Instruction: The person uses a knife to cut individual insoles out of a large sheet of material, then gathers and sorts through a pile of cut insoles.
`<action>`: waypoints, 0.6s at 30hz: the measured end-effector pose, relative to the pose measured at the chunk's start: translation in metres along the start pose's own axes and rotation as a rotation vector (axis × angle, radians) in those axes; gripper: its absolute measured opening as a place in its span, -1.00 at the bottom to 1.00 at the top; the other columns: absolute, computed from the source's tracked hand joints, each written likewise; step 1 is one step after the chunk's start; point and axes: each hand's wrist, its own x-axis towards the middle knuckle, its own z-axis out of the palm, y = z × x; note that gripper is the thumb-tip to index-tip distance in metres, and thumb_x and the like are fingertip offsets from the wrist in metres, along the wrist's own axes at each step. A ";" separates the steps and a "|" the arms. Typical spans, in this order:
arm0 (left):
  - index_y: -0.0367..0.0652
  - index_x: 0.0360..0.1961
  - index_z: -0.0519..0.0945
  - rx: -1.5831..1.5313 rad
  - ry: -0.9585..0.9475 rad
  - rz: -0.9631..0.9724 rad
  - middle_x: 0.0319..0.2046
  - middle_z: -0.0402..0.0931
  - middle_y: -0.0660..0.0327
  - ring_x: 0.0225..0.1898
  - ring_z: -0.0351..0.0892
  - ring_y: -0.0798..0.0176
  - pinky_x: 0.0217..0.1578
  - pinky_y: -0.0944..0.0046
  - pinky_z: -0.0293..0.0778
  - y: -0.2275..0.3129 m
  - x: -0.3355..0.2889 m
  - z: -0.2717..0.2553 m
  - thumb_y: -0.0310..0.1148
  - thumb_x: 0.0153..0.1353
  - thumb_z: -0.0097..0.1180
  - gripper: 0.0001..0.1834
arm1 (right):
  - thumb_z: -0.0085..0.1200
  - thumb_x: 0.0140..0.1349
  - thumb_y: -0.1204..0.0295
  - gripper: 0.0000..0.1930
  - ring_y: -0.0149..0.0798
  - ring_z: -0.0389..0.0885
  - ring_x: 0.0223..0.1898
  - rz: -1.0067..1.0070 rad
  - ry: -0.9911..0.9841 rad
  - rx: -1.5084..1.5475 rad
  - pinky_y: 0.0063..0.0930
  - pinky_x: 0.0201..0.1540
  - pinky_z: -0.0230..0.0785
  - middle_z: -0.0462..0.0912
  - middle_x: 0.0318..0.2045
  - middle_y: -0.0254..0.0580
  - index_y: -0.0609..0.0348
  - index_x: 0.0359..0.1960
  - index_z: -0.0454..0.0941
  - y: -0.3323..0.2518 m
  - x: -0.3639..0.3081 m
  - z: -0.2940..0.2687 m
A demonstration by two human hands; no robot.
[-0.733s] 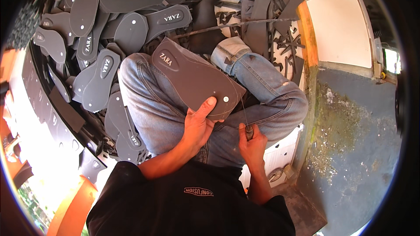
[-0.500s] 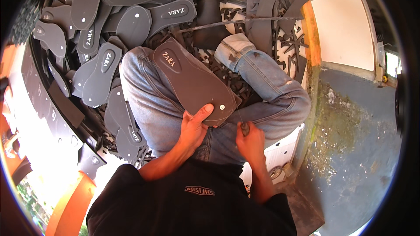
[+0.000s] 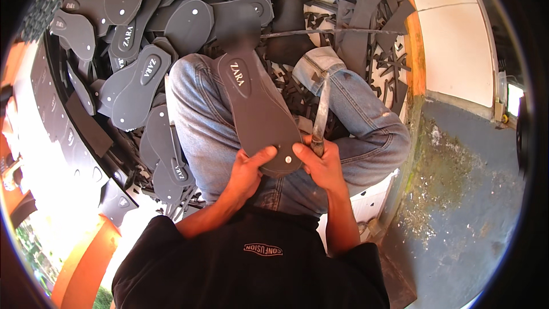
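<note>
A dark grey sandal sole (image 3: 257, 114) lies lengthwise over my lap, its heel end with pale lettering pointing away from me. My left hand (image 3: 247, 170) grips its near end, thumb on top beside a small hole and a round white sticker. On the opposite edge, my right hand (image 3: 326, 167) has its thumb on the sole too. That hand also holds a knife (image 3: 322, 106), its worn blade pointing up and away. Fingers under the sole are hidden. A blurred dark piece (image 3: 237, 30) shows just beyond the sole's far end; its kind I cannot make out.
Many similar soles (image 3: 140, 88) are heaped to the left and ahead. Dark offcuts (image 3: 394, 63) lie between and beyond my jeans-clad legs (image 3: 360, 109). A long thin strip (image 3: 337, 31) crosses the scraps. An orange-yellow edge (image 3: 413, 40) borders the work area, with grey floor (image 3: 474, 194) at right.
My right hand has come up to the sole's edge, and the knife has swung from the sole's side to point away. The sole has turned slightly more upright. A blurred dark piece has appeared.
</note>
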 end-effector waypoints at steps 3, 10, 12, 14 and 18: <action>-0.22 -0.09 0.49 -0.021 0.093 -0.016 -0.23 0.56 0.22 -0.23 0.57 0.34 -0.19 0.34 0.52 0.020 0.004 0.000 -0.41 0.14 0.19 -0.69 | 0.15 0.19 0.36 -0.77 -0.59 0.20 -0.68 0.013 -0.032 -0.047 -0.60 -0.64 0.05 0.35 -0.71 -0.52 0.24 -0.52 0.46 -0.006 -0.019 0.001; -0.16 -0.14 0.51 -0.078 0.130 0.015 -0.29 0.58 0.25 -0.29 0.59 0.34 -0.26 0.33 0.55 0.014 -0.004 -0.003 -0.38 0.14 0.21 -0.74 | 0.16 0.17 0.22 -0.62 -0.33 0.41 -0.74 0.006 0.127 -0.594 -0.40 -0.64 0.21 0.41 -0.79 -0.23 0.24 -0.63 0.40 0.010 -0.046 -0.028; -0.15 -0.16 0.52 -0.097 0.106 0.007 -0.29 0.57 0.24 -0.29 0.59 0.34 -0.27 0.33 0.55 0.019 -0.008 0.000 -0.37 0.15 0.20 -0.76 | 0.18 0.13 0.22 -0.61 -0.06 0.45 -0.73 0.004 0.120 -0.773 -0.29 -0.63 0.24 0.41 -0.80 -0.05 0.25 -0.65 0.39 0.017 -0.050 -0.034; -0.16 -0.17 0.52 -0.086 0.101 0.001 -0.30 0.58 0.24 -0.30 0.59 0.34 -0.29 0.33 0.56 0.019 -0.010 -0.002 -0.36 0.15 0.20 -0.77 | 0.19 0.13 0.27 -0.60 -0.24 0.24 -0.75 -0.051 0.125 -0.772 -0.32 -0.66 0.13 0.28 -0.83 -0.11 0.27 -0.68 0.33 0.023 -0.058 -0.034; -0.16 -0.18 0.53 -0.080 0.119 0.004 -0.31 0.58 0.24 -0.33 0.60 0.34 -0.32 0.34 0.57 0.019 -0.009 -0.004 -0.35 0.15 0.20 -0.77 | 0.18 0.11 0.33 -0.62 -0.22 0.16 -0.78 -0.099 0.106 -0.776 -0.30 -0.67 0.08 0.26 -0.84 -0.08 0.28 -0.70 0.32 0.024 -0.060 -0.033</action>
